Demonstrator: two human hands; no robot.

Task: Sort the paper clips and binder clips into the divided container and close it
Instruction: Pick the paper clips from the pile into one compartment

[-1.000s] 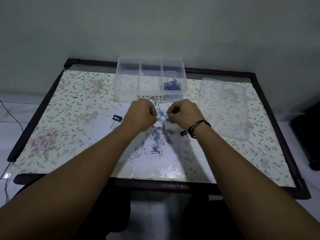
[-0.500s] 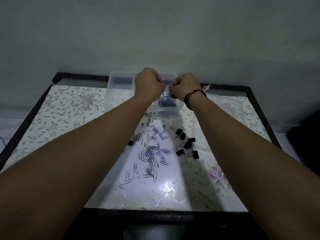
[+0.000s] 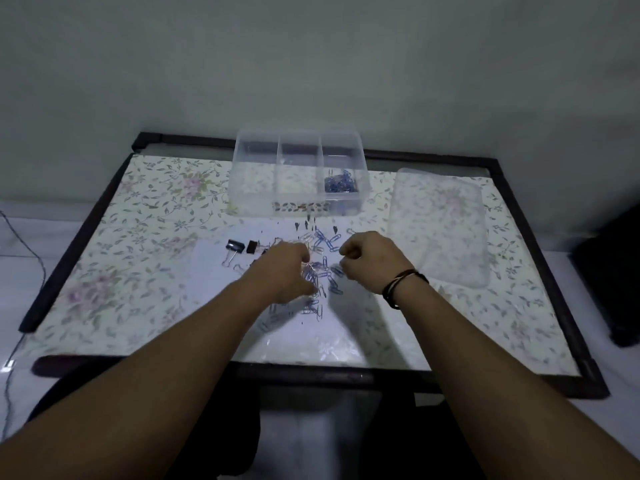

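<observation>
A clear divided container (image 3: 257, 188) stands at the back of the table, and its right compartment holds blue paper clips (image 3: 341, 184). The other two compartments look bare. A loose pile of paper clips (image 3: 325, 242) lies in front of it. My left hand (image 3: 282, 271) is down on the pile's left side, its curled fingers pinching into the clips. From the right, my right hand (image 3: 372, 259) pinches at clips on the pile's edge with curled fingers. Two black binder clips (image 3: 242, 246) lie left of the pile. Both hands are blurred.
The container's clear lid (image 3: 440, 230) lies flat on the table to the right. The table has a floral cover (image 3: 138, 237) and a dark raised frame (image 3: 76, 233). A wall stands close behind the container. A cable (image 3: 33, 254) hangs at the far left.
Half a second ago both hands were over the container's right compartment. They have come back down to the pile, and the camera view has shifted with them.
</observation>
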